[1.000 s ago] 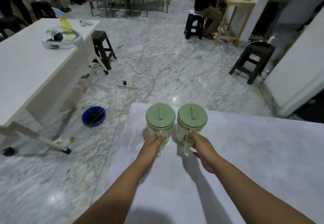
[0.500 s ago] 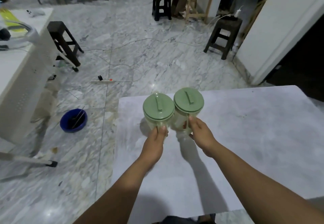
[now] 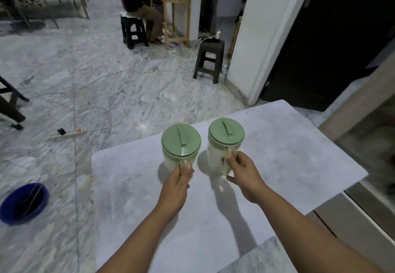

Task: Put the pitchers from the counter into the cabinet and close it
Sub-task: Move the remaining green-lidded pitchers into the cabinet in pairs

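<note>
Two clear pitchers with pale green lids are held above the grey marble counter (image 3: 277,165). My left hand (image 3: 177,185) grips the handle of the left pitcher (image 3: 180,144). My right hand (image 3: 245,172) grips the handle of the right pitcher (image 3: 225,138). Both pitchers are upright and a small gap separates them. Their shadows fall on the counter below. No cabinet opening shows clearly; a pale panel edge (image 3: 363,225) lies at the lower right.
A blue basin (image 3: 23,203) sits on the marble floor at the left. A power strip (image 3: 68,134) and cables lie beyond the counter. A dark stool (image 3: 208,61) stands by a white wall (image 3: 260,37). A seated person (image 3: 139,9) is at the back.
Both pitchers have risen off the counter and moved apart. The view has swung right, bringing the counter's right edge and a panel into sight.
</note>
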